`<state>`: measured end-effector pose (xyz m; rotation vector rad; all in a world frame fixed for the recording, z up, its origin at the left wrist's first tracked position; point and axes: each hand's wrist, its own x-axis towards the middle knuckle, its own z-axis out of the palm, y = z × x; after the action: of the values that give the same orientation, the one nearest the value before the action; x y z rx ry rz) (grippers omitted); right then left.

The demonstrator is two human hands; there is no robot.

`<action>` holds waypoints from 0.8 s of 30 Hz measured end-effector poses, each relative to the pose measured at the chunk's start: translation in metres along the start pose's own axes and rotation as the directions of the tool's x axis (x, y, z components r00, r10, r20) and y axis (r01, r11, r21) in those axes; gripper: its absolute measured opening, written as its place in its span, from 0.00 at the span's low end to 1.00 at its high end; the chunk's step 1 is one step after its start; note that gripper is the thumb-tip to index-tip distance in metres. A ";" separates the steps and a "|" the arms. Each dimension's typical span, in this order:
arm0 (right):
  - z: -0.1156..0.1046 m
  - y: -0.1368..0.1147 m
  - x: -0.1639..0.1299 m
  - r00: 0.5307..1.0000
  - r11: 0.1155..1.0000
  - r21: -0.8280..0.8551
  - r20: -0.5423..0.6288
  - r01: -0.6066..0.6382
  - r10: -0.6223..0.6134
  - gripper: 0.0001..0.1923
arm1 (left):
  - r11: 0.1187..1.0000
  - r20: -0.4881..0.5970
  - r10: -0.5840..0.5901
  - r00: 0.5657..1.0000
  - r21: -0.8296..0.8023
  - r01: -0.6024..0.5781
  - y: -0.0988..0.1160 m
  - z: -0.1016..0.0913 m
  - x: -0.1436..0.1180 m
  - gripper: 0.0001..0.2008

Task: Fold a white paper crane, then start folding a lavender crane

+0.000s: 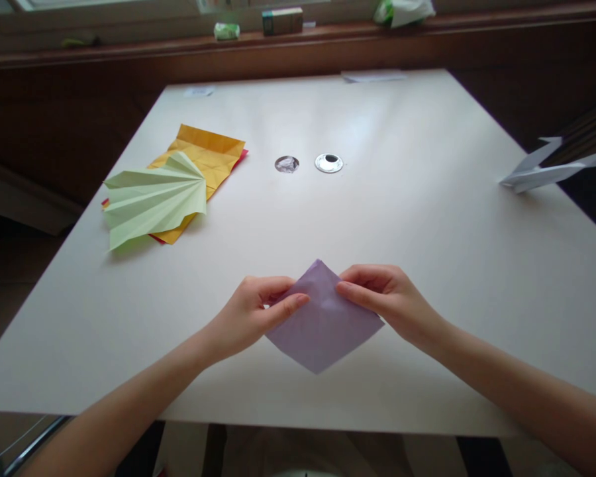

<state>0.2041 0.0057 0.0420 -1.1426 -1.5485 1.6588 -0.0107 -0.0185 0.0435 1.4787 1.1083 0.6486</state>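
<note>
Between my hands is a purple sheet of origami paper (322, 331), diamond-shaped with one corner pointing away from me and one toward me. My left hand (258, 308) pinches its upper left edge, thumb on top and fingers behind. On the upper right edge, my right hand (385, 291) grips the paper in the same way, thumb over the face. The fingers behind the sheet are partly hidden. It is held over the near part of the white table (228, 377).
At the left lie a pleated pale green paper (159, 199) and a creased yellow paper (213, 149), with red paper peeking from beneath. A folded white paper shape (541, 173) stands at the right edge. Two round holes, one a metal-rimmed hole (328, 163), sit mid-table. A small box (283, 21) rests on the sill.
</note>
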 end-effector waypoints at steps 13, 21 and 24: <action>0.010 0.020 0.000 0.995 0.988 -0.141 -0.066 0.067 -0.077 0.07 | 0.989 -0.254 0.101 0.962 -0.080 -0.125 -0.021 0.015 0.006 0.11; 0.012 0.022 0.001 0.998 0.989 -0.138 -0.045 0.046 -0.053 0.09 | 0.996 -0.309 0.076 0.948 -0.015 -0.085 -0.024 0.017 0.006 0.11; 0.012 0.024 0.001 0.999 0.993 -0.115 -0.026 0.031 -0.035 0.09 | 0.997 -0.302 0.063 0.951 -0.029 -0.075 -0.025 0.017 0.006 0.11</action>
<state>0.1958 -0.0023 0.0174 -1.1876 -1.6544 1.5423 -0.0007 -0.0221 0.0149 1.4193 1.2706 0.9651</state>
